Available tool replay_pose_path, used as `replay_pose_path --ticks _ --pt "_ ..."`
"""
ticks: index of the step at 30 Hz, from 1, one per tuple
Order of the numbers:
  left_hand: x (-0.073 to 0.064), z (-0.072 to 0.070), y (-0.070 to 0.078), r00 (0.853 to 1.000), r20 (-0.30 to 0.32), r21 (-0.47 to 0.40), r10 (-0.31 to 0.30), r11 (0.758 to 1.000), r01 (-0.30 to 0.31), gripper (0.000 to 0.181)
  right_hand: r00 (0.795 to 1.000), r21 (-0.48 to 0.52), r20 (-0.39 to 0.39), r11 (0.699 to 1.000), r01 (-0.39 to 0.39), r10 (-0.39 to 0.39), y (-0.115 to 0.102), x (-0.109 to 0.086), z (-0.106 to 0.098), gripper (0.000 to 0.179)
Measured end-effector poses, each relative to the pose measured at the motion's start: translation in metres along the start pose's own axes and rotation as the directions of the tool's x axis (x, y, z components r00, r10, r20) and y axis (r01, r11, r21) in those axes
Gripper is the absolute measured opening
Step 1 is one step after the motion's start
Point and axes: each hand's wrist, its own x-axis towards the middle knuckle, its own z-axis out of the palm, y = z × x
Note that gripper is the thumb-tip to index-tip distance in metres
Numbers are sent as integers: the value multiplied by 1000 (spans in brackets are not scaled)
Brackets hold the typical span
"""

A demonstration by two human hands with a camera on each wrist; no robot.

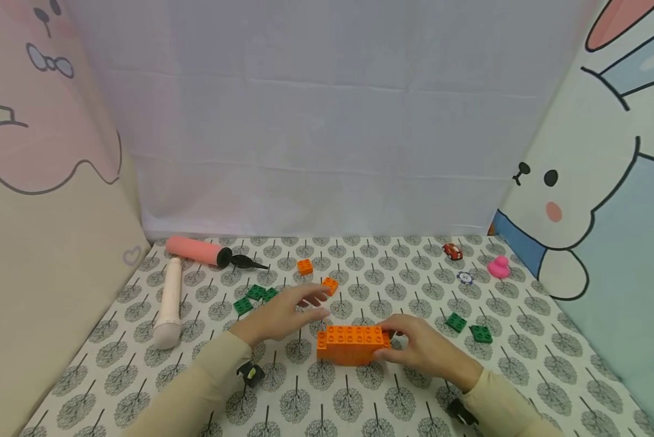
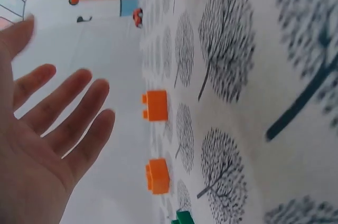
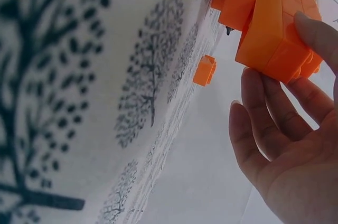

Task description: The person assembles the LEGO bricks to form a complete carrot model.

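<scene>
A stack of joined orange building blocks (image 1: 348,353) is in front of the person, studs upward. At its right end, my right hand (image 1: 421,347) pinches it between thumb and fingers; the right wrist view shows the thumb on one side of the blocks (image 3: 277,34) and fingertips on the other. My left hand (image 1: 283,312) hovers left of the stack, holding nothing, its fingers spread apart in the left wrist view. Just beyond its fingertips in the head view lies a small orange block (image 1: 330,285). Another small orange block (image 1: 305,266) sits farther back.
Several green blocks (image 1: 243,305) lie left of the left hand. On the right are two green blocks (image 1: 481,334), a poker chip (image 1: 465,278), a red toy car (image 1: 452,251) and a pink rubber duck (image 1: 499,267). A pink pump (image 1: 195,250) and a pale baton-like object (image 1: 169,297) lie far left.
</scene>
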Motion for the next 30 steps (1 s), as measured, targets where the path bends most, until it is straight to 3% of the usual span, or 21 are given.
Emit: replay_pose_path --ticks 3,6,12,16,21,30 --pt "15 -5 -8 998 -48 30 -44 999 46 54 1000 -4 -1 1000 -6 6 1 0 0 44" --pt "29 -7 -14 993 -57 65 -100 993 103 53 1000 -3 1 1000 -10 10 2 -1 0 45" --pt "57 -2 -31 987 -15 204 -157 966 157 57 999 7 18 999 -37 37 1 -1 0 46" --pt "71 0 -34 985 6 286 -171 944 162 57 999 14 30 999 -36 35 0 1 1 46" --pt "79 1 -29 987 34 378 -157 916 132 53 1000 26 27 1000 -3 2 0 0 2 43" --pt "81 5 -35 988 50 330 -147 936 123 44 1000 16 13 1000 9 -9 1 0 1 45"
